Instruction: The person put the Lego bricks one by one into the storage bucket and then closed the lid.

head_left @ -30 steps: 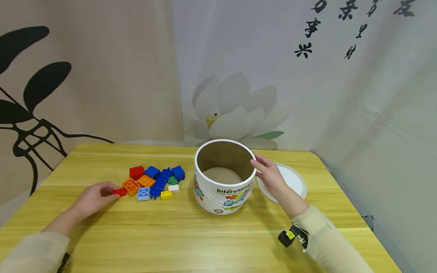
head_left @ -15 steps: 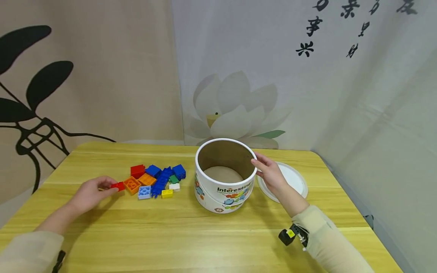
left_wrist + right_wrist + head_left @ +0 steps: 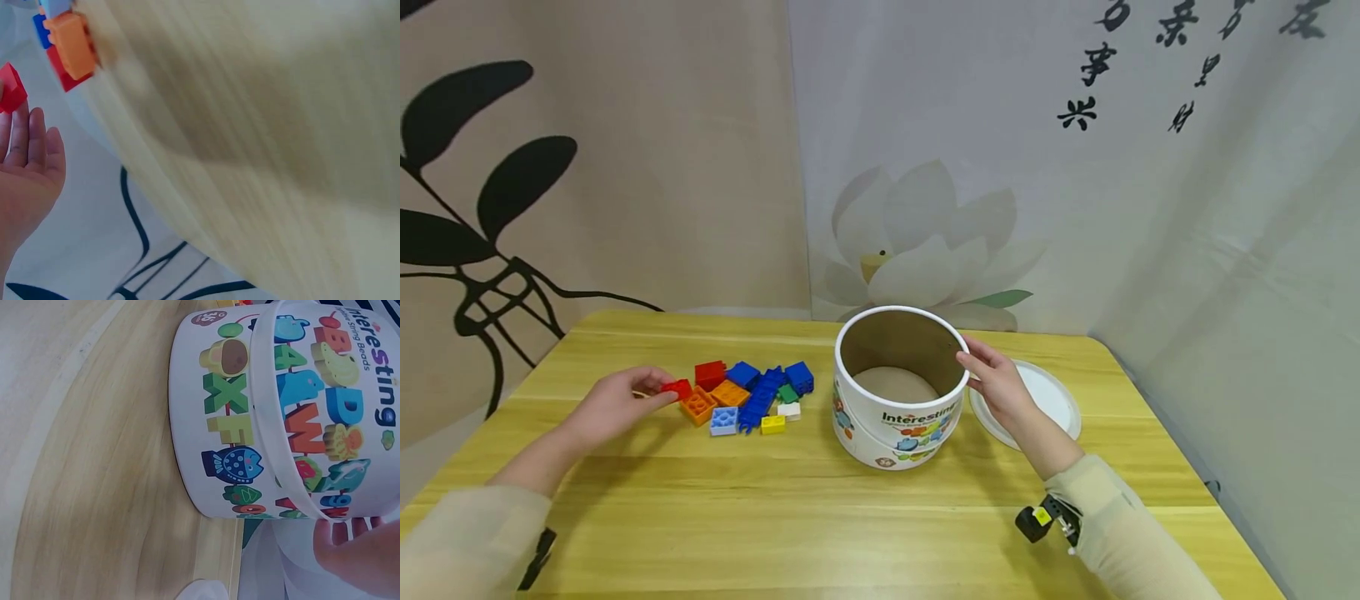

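Note:
My left hand (image 3: 617, 404) pinches a small red building brick (image 3: 678, 389) between thumb and fingers, raised off the table at the left end of the brick pile. In the left wrist view the same red brick (image 3: 12, 89) sits at the fingertips. Orange bricks (image 3: 698, 406), a light blue brick (image 3: 724, 421), a long dark blue piece (image 3: 762, 399) and other bricks lie close by. With my right hand (image 3: 1002, 388) I grip the rim of a round white bucket (image 3: 895, 437), thumb at the top edge. The bucket stands upright, its visible floor bare.
A round white lid (image 3: 1051, 402) lies flat on the wooden table (image 3: 790, 525), right of the bucket and partly behind my right forearm. Yellow (image 3: 772, 425) and white bricks (image 3: 789, 411) sit at the pile's near right side. A printed curtain (image 3: 700, 167) hangs behind the table.
My left hand has lifted the red brick from beside the orange ones, and has moved slightly up and right with it. The right hand stays on the bucket rim. The view has shifted slightly.

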Demonstrator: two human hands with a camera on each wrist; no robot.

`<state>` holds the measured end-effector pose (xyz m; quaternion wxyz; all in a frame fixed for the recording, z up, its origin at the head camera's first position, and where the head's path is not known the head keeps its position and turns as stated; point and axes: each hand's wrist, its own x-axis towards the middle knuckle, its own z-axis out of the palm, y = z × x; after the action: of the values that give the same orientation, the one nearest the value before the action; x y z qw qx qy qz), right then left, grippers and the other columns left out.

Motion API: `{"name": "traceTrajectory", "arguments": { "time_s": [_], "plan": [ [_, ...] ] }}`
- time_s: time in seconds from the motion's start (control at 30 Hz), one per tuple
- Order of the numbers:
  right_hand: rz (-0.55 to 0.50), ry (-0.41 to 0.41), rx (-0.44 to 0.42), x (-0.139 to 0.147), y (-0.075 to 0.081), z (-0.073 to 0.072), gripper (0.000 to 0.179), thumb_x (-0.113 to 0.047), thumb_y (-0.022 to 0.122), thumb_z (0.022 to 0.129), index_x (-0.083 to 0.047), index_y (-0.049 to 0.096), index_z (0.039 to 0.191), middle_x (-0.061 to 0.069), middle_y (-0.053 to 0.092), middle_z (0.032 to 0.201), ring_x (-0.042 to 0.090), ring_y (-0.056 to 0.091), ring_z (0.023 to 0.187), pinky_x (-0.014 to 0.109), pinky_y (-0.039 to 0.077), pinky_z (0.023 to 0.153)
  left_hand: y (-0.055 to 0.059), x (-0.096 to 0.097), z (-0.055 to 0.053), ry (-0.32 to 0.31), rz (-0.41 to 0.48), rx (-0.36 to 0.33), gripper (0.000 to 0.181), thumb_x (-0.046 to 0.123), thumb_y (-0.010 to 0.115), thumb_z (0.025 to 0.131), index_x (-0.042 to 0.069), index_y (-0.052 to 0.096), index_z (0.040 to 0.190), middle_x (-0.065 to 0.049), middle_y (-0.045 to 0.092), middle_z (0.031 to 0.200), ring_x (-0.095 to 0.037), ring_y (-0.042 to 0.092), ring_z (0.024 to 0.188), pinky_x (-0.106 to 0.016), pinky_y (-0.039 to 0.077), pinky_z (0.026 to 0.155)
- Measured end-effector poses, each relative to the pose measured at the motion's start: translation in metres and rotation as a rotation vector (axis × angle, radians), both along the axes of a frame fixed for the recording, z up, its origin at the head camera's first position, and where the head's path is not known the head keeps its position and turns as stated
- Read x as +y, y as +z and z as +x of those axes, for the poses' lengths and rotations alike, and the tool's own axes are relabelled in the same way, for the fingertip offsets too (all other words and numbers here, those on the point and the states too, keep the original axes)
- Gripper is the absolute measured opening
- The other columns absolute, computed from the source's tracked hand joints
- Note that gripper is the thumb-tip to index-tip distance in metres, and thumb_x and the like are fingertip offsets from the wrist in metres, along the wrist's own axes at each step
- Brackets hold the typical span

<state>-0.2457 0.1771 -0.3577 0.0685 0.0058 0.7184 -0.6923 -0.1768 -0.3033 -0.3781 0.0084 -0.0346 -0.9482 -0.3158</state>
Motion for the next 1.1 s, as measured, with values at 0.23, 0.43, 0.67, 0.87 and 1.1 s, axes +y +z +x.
{"name": "traceTrajectory", "arguments": {
  "time_s": [0.23, 0.43, 0.67, 0.87, 1.1],
  "plan": [
    [0.013, 0.002, 0.012, 0.001, -0.001, 0.000, 0.049, -0.013, 0.050, 0.096, -0.002, 0.037, 0.142, 0.018, 0.040, 0.142, 0.008, 0.053, 0.109, 0.046, 0.036, 0.106, 0.014, 0.015, -0.005, -0.042, 0.025, -0.011, 0.037, 0.030, 0.061, 0.090, 0.000, 0.059, 0.112, -0.015, 0.063, 0.103, -0.029, 0.057, 0.094, -0.028, 0.047, 0.072],
    [-0.007, 0.018, 0.031, 0.000, -0.002, 0.000, 0.048, -0.012, 0.051, 0.096, 0.000, 0.038, 0.141, 0.018, 0.041, 0.141, 0.016, 0.050, 0.117, 0.048, 0.035, 0.106, 0.027, 0.030, -0.008, -0.095, 0.057, -0.006, 0.036, 0.028, 0.061, 0.091, 0.000, 0.058, 0.113, -0.016, 0.062, 0.105, -0.029, 0.058, 0.095, -0.027, 0.049, 0.072],
    [0.004, 0.019, 0.040, 0.000, -0.003, 0.000, 0.048, -0.013, 0.050, 0.096, 0.000, 0.038, 0.141, 0.017, 0.043, 0.139, 0.013, 0.051, 0.114, 0.048, 0.036, 0.106, 0.042, 0.049, -0.016, -0.128, 0.056, 0.007, 0.035, 0.030, 0.061, 0.091, 0.004, 0.059, 0.113, -0.014, 0.062, 0.105, -0.027, 0.058, 0.094, -0.031, 0.052, 0.074],
    [0.017, 0.018, 0.038, 0.001, -0.002, 0.002, 0.047, -0.012, 0.048, 0.097, 0.000, 0.037, 0.141, 0.019, 0.042, 0.140, 0.004, 0.054, 0.105, 0.043, 0.039, 0.103, 0.055, 0.070, -0.025, -0.181, 0.055, 0.022, 0.031, 0.026, 0.060, 0.091, 0.004, 0.059, 0.114, -0.012, 0.062, 0.105, -0.027, 0.057, 0.096, -0.040, 0.051, 0.083],
    [0.014, 0.008, 0.037, 0.000, -0.003, 0.001, 0.047, -0.013, 0.049, 0.097, 0.000, 0.038, 0.140, 0.019, 0.042, 0.140, 0.004, 0.054, 0.105, 0.042, 0.039, 0.103, 0.070, 0.100, -0.038, -0.232, 0.076, 0.048, 0.027, 0.024, 0.060, 0.091, 0.005, 0.060, 0.110, -0.011, 0.063, 0.102, -0.025, 0.058, 0.094, -0.039, 0.051, 0.083]
  ]
}}
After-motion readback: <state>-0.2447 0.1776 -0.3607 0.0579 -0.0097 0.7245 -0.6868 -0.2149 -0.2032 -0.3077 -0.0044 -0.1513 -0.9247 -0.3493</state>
